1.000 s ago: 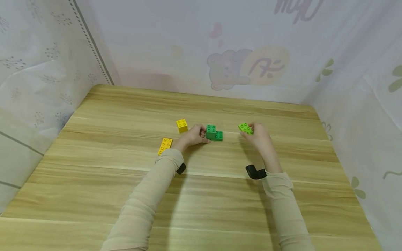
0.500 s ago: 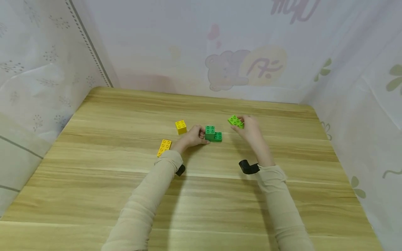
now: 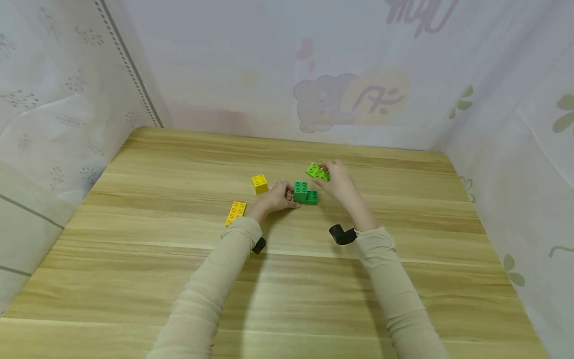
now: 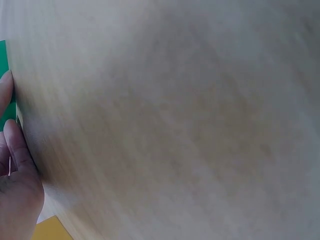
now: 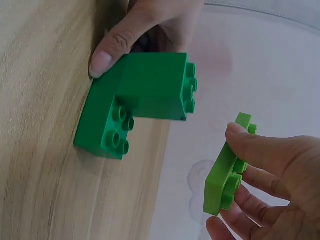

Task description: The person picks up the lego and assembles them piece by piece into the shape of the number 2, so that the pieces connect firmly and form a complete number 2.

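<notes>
A dark green stack (image 3: 301,192), a taller brick on the left end of a flat one, stands on the table. My left hand (image 3: 277,197) grips its left side; the right wrist view shows the thumb on the lower green brick (image 5: 95,117). My right hand (image 3: 339,184) pinches a flat light green brick (image 3: 317,171) (image 5: 223,172) between thumb and fingers. That brick hangs tilted in the air, behind and slightly right of the stack, apart from it. At the left edge of the left wrist view, fingers (image 4: 15,145) touch green plastic (image 4: 4,60).
A yellow square brick (image 3: 259,184) stands behind and left of my left hand. A long yellow-orange brick (image 3: 235,213) lies beside my left wrist. The wooden table (image 3: 314,299) meets a patterned cloth (image 3: 251,99) at its back and sides.
My right hand has moved left with the light green brick, slightly toward the back of the table, and is now close to the stack. My left hand keeps its grip in place.
</notes>
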